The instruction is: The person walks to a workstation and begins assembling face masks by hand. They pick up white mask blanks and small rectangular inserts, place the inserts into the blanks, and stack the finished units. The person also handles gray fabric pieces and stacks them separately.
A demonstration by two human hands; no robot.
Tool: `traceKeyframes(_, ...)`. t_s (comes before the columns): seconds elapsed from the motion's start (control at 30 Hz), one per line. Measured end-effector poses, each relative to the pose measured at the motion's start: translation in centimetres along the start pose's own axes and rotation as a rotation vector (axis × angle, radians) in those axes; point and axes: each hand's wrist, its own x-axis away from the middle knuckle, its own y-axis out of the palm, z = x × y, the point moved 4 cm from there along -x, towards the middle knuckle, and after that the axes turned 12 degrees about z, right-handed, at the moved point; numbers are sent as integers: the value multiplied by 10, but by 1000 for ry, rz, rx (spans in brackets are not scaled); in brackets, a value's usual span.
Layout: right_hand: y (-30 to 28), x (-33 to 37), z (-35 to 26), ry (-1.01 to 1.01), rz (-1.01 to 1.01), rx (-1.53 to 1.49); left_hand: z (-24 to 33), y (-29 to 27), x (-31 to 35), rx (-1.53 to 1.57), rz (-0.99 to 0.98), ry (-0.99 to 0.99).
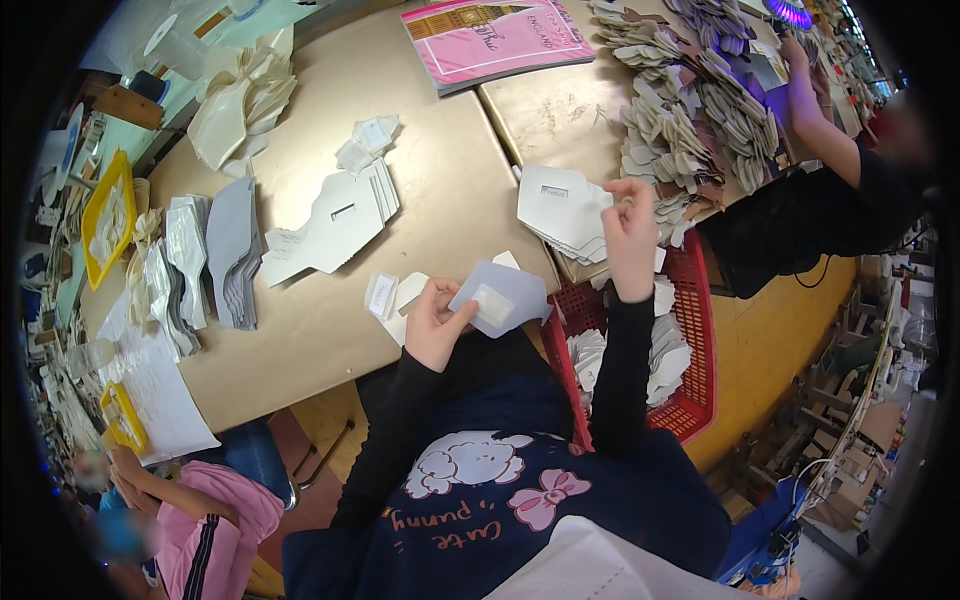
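From my distant station I saw the table (310, 315) left of and beyond the red basket (706, 350), its near edge curving away leftward from the basket and a dark seam (497, 125) running toward the basket's far end. To the basket's left, a broad brown stretch of surface showed between the slotted white stack (345, 218) and the near edge; I noted another between the basket and the pink book (495, 45), farther off. Room was narrowest just beyond the basket, where the fanned white pieces (560, 215) lay.

The hands were apart. Left of the basket, the left hand (435, 330) was closed in a pinch on a grey piece (527, 294), its thumb at a cream rectangular patch (492, 305) on the face; the piece was over the table's near edge. Beyond the basket, the right hand (632, 235) was at the right-hand margin of the fanned white pieces, fingers curled and partly closed; whether they gripped the top one I could not tell.
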Motion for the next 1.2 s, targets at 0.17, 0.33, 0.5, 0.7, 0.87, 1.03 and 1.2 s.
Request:
traceKeyframes(0.17, 35, -20, 14, -308, 36, 147, -5, -11, -4, 83, 56, 57)
traceKeyframes(0.33, 37, -19, 10, -316, -3, 242, -9, -21, -16, -31, 9, 15)
traceKeyframes(0.5, 16, 15, -31, -431, 74, 196, -4, -24, -16, 6, 3, -8)
traceKeyframes(0.7, 28, 119, -62, -449, -200, -3, -9, -29, -18, 65, 4, -86)
traceKeyframes(0.87, 52, 157, -35, -269, -434, -40, -15, -32, -21, -107, -59, -57)
traceKeyframes(1.03, 45, 131, -35, -253, -314, -24, -11, -30, -19, 138, -58, -151)
traceKeyframes(1.2, 38, 114, -64, -252, -350, -73, 14, -26, 7, 382, -108, -173)
